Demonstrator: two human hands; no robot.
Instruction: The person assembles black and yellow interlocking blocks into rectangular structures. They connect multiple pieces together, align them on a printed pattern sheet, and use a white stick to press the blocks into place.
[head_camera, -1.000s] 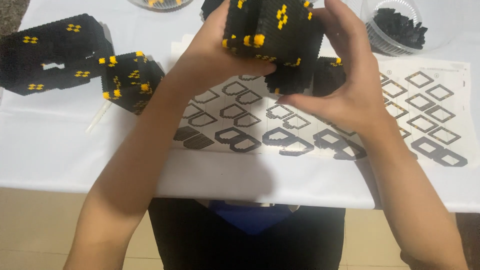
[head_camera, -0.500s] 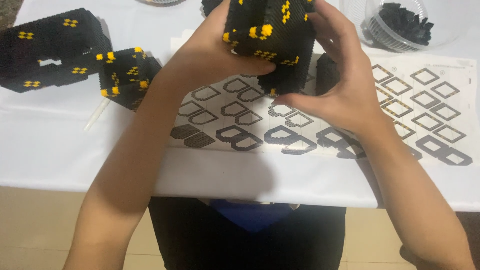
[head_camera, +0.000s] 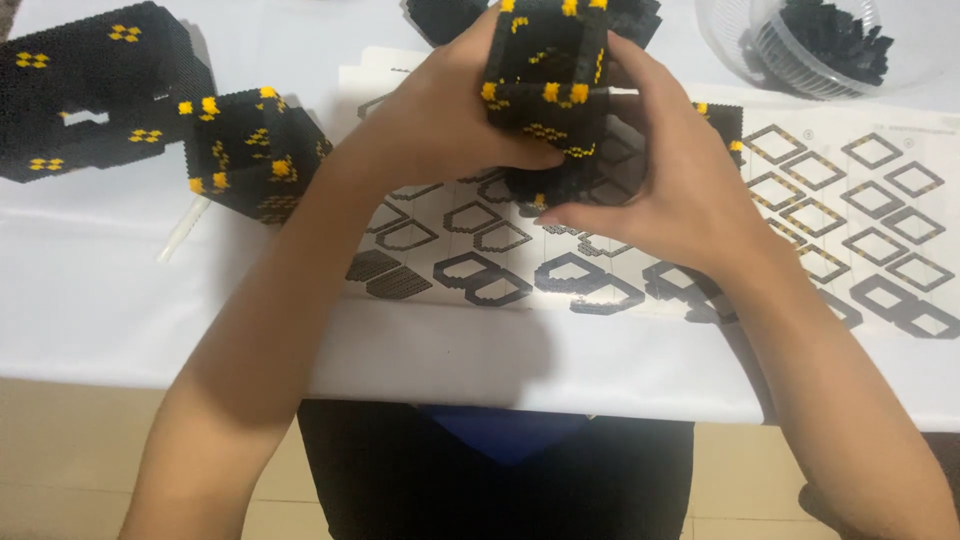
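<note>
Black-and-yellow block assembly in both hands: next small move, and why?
Probably press the two halves squarely together. The left hand and right hand both grip the black-and-yellow block assembly, lifted above the instruction sheet, with the right thumb under its lower edge. That looks like a seating grip, though the joint itself is hidden by fingers, so this is a guess.

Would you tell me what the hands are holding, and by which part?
Both hands grip one black-and-yellow brick block: left hand on its left side, right hand on its right side and underside.
</note>
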